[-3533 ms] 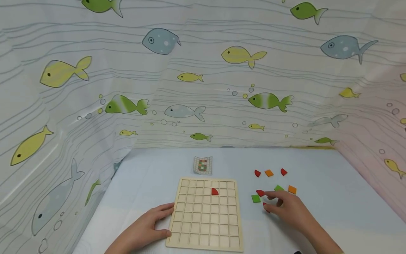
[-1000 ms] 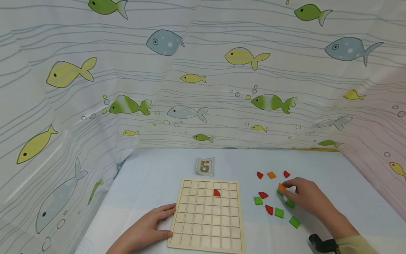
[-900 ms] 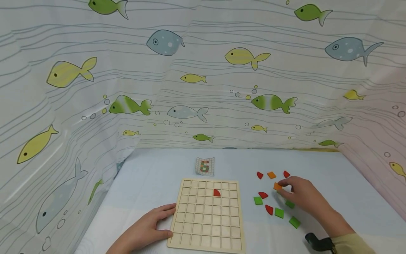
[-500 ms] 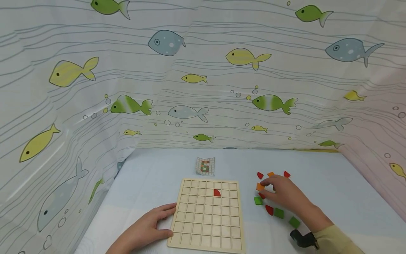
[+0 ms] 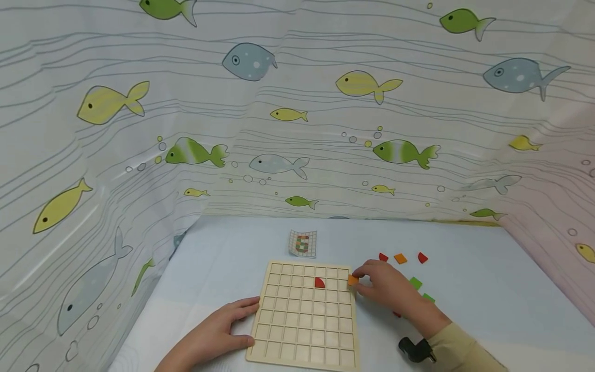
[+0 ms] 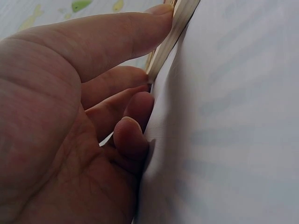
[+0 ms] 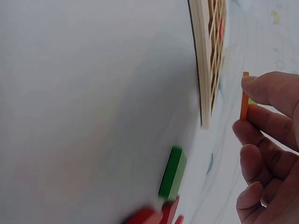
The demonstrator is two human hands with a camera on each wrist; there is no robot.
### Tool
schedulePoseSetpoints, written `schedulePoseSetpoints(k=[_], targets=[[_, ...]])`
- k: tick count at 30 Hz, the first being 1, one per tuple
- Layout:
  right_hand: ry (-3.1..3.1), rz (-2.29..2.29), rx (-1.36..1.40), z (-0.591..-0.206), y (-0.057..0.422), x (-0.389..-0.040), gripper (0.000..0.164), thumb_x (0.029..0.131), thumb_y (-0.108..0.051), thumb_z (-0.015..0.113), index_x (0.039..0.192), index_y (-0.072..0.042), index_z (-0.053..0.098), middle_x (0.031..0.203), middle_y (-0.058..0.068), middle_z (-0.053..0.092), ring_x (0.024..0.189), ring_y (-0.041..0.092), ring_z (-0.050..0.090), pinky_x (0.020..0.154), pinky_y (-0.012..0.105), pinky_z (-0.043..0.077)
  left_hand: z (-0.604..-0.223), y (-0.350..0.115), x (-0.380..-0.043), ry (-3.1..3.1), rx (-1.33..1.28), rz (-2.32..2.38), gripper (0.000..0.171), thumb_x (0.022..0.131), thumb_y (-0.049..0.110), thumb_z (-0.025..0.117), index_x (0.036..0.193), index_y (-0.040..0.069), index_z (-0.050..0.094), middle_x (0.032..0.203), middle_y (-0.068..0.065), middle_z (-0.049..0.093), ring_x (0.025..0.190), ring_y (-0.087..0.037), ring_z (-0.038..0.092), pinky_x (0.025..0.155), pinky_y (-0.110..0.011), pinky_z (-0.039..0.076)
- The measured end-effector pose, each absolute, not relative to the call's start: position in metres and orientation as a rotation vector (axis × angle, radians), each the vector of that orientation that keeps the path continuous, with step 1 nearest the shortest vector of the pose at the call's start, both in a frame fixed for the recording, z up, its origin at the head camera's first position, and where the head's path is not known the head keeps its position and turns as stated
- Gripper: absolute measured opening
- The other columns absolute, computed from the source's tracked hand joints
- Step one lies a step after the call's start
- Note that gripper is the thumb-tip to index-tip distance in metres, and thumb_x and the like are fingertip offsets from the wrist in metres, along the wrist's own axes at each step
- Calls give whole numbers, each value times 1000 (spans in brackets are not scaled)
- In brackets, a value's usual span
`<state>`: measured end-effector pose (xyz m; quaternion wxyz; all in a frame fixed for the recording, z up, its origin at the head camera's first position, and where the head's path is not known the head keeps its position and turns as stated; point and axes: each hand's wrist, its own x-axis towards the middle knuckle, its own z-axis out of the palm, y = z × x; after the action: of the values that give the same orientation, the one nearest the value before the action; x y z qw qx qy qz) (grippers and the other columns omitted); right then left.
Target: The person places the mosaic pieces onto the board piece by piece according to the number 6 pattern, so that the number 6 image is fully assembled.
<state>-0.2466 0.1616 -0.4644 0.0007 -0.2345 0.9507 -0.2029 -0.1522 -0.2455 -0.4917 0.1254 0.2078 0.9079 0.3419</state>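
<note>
My right hand (image 5: 390, 289) pinches an orange square tile (image 5: 353, 279) between thumb and fingers, at the right edge of a wooden grid board (image 5: 302, 310). In the right wrist view the orange tile (image 7: 244, 98) is seen edge-on, raised above the board's level. A red quarter-circle tile (image 5: 319, 282) sits in one cell of the board's second row. My left hand (image 5: 211, 333) rests at the board's left edge, its thumb and fingertips touching the side. In the left wrist view the thumb (image 6: 117, 39) lies against the wooden edge (image 6: 175, 37).
Behind the board lies a small grid card (image 5: 302, 244) with a coloured figure. Loose tiles lie to the right: an orange one (image 5: 400, 258), red quarter-circles (image 5: 422, 257) and green squares (image 5: 416, 283). Some are hidden by my right arm. A black device (image 5: 416, 351) sits at the right sleeve.
My right hand has picked up the orange square tile from among the loose tiles and carried it left to the board's edge. The left hand keeps its place at the board.
</note>
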Motion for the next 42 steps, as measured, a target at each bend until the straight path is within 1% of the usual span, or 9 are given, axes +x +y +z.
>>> schedulePoseSetpoints(k=[3, 9, 14, 18, 24, 33, 39, 42], targets=[[2995, -611, -766, -465, 149, -248, 20, 85, -24, 78, 103, -17, 77, 95, -12, 65, 92, 10, 62, 79, 30, 52, -492, -246, -152, 2643, 606, 990, 78, 85, 54, 71, 146, 10, 51, 154, 7, 38, 140, -30, 35, 107, -49, 34], [2979, -592, -865, -465, 128, -250, 19, 84, -23, 78, 101, -17, 77, 95, -10, 66, 91, 13, 62, 78, 31, 52, -492, -247, -153, 2642, 619, 997, 78, 85, 53, 71, 146, 9, 51, 154, 6, 39, 140, -30, 36, 107, -51, 34], [2957, -572, -896, -462, 115, -253, 19, 85, -25, 78, 102, -16, 77, 95, -10, 66, 91, 13, 61, 79, 31, 52, -492, -246, -154, 2659, 634, 981, 77, 85, 54, 71, 146, 10, 51, 154, 7, 39, 140, -29, 36, 107, -51, 35], [2929, -588, -908, -461, 106, -255, 21, 87, -25, 77, 104, -14, 77, 97, -7, 66, 93, 16, 61, 80, 33, 52, -490, -246, -153, 2666, 648, 992, 76, 86, 52, 72, 145, 9, 52, 153, 5, 40, 139, -31, 38, 106, -50, 36], [2911, -565, -950, -460, 92, -258, 19, 88, -24, 75, 104, -13, 77, 98, -5, 67, 93, 15, 61, 80, 33, 52, -489, -245, -153, 2659, 648, 1010, 76, 86, 52, 72, 145, 9, 52, 153, 5, 40, 139, -31, 37, 106, -51, 35], [2885, -525, -1024, -467, 75, -262, 18, 88, -26, 76, 100, -13, 79, 92, -6, 68, 87, 11, 60, 76, 28, 52, -491, -246, -153, 2645, 632, 992, 77, 85, 52, 72, 146, 9, 51, 154, 6, 39, 140, -30, 36, 106, -52, 35], [2815, -551, -1047, -467, 68, -267, 13, 88, -24, 77, 97, -14, 79, 84, -12, 66, 80, 7, 56, 73, 26, 50, -491, -245, -153, 2648, 626, 992, 77, 85, 51, 72, 145, 8, 51, 154, 6, 39, 140, -29, 36, 107, -53, 34], [2790, -563, -1045, -467, 64, -268, 15, 87, -25, 78, 97, -14, 80, 82, -14, 64, 78, 5, 54, 71, 25, 49, -490, -246, -152, 2654, 625, 996, 77, 85, 51, 73, 145, 8, 51, 154, 6, 40, 140, -29, 36, 107, -51, 35]])
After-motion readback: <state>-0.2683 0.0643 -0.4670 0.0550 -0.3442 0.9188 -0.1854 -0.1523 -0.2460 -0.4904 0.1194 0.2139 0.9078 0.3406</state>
